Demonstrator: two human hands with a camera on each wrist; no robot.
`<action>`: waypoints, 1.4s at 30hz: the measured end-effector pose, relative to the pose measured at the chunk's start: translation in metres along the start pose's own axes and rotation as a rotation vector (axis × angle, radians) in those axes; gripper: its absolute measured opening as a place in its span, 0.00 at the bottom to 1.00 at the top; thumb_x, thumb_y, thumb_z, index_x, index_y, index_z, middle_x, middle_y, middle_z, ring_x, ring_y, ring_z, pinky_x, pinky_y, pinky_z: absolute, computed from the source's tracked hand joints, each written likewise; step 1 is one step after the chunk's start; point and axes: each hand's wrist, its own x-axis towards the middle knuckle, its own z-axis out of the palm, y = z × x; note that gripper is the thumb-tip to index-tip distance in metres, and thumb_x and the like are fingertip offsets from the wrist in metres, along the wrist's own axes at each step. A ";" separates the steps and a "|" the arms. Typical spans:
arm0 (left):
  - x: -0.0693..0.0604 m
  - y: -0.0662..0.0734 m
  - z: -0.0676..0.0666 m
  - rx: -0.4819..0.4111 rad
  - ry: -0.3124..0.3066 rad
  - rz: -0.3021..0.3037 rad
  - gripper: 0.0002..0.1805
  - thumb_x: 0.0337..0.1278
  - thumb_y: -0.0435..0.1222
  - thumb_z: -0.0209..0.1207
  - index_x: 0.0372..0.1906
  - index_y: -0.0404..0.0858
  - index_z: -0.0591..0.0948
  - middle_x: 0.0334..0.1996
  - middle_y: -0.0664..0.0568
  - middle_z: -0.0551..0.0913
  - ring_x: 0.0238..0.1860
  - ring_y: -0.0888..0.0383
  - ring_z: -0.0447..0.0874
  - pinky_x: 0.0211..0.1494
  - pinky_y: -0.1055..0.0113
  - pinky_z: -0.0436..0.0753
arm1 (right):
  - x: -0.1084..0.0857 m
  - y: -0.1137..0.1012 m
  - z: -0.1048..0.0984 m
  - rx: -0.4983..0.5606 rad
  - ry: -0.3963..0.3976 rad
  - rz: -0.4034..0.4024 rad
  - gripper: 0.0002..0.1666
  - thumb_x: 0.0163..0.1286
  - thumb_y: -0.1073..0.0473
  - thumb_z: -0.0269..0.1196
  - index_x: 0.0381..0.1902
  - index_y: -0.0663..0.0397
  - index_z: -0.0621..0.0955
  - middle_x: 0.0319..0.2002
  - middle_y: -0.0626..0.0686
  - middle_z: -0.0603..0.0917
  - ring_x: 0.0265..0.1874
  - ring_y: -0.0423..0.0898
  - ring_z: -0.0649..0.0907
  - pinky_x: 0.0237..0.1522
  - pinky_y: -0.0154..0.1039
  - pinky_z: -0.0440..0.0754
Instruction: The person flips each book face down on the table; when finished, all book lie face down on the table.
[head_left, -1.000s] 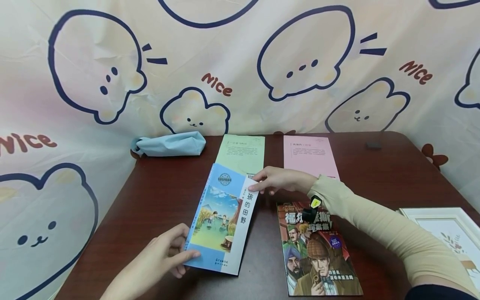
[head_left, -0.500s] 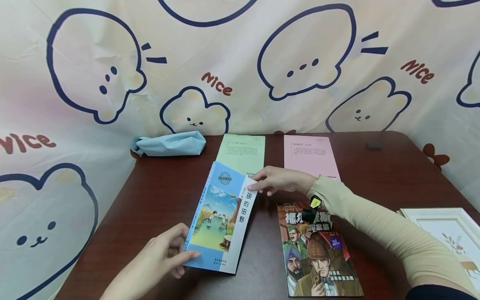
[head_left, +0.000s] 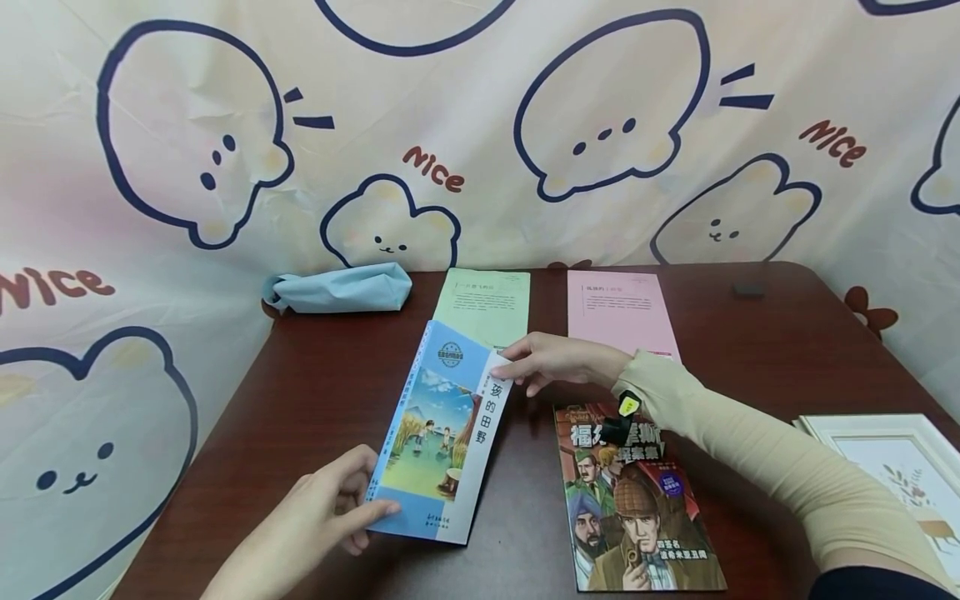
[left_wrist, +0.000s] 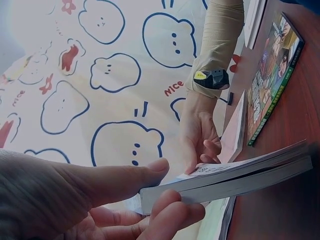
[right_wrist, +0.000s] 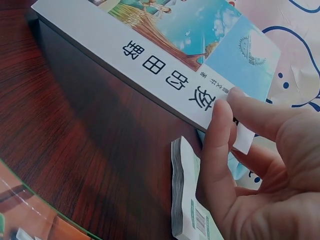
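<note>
In the head view, the left hand [head_left: 330, 500] and right hand [head_left: 558, 362] pinch the blue book [head_left: 438, 442] over the table [head_left: 300, 400]; in left-wrist view, slackening could fan its parted pages [left_wrist: 235, 192]; in right-wrist view, the fingertip hold could slip under load.

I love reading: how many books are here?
4: blue-white book, held; pale green book behind it; pink book right of that; brown illustrated book front right. Others may be hidden.
</note>
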 end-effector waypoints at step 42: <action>-0.005 0.010 0.006 0.102 0.102 -0.012 0.18 0.54 0.38 0.67 0.48 0.41 0.74 0.29 0.54 0.83 0.23 0.60 0.79 0.26 0.68 0.82 | 0.000 0.001 0.003 0.200 0.002 -0.022 0.24 0.77 0.43 0.47 0.48 0.58 0.75 0.38 0.52 0.73 0.32 0.44 0.78 0.37 0.41 0.85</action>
